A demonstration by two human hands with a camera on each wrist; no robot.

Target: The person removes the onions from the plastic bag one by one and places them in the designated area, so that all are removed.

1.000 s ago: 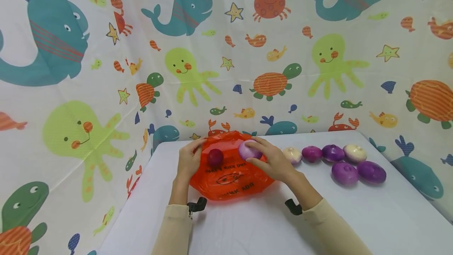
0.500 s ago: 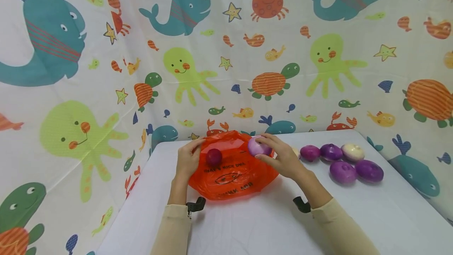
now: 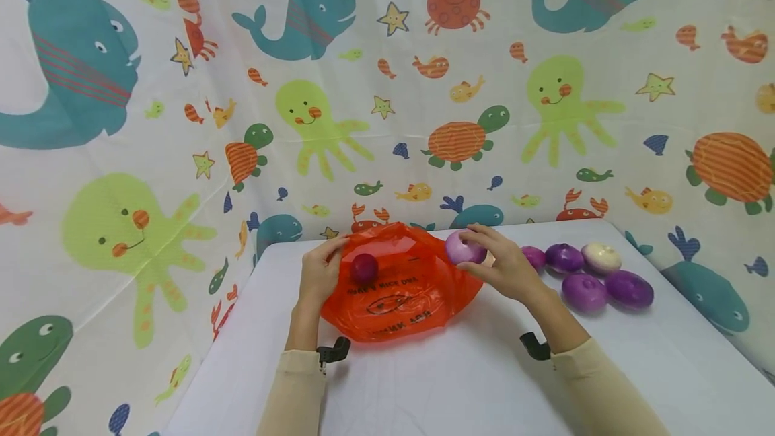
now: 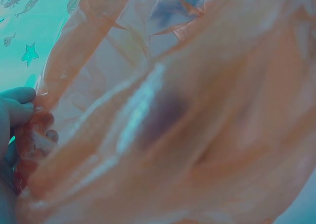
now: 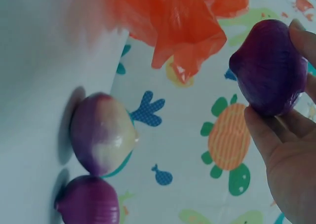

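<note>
My left hand [image 3: 319, 271] grips the left edge of a red plastic bag [image 3: 393, 318] with dark printing. In the left wrist view the crumpled bag [image 4: 98, 145] fills most of the picture, and the fingers pinch its edge. A round dark red-purple onion [image 3: 364, 268] shows at the bag's left part. My right hand [image 3: 505, 264] holds a purple onion [image 3: 465, 247] by the bag's right edge, raised above the table. In the right wrist view, thumb and fingers grasp this onion [image 5: 269, 68], apart from the bag.
On the white table [image 3: 605, 362] several onions lie to the right, among them a pale one [image 3: 601, 258], a dark purple one [image 3: 564, 258] and a long purple one [image 3: 630, 290]. A curtain [image 3: 399, 99] printed with sea animals hangs behind and at the left.
My right hand has moved right with the purple onion, from over the bag to its right edge. The left hand keeps its grip on the bag, and the head view has shifted slightly.
</note>
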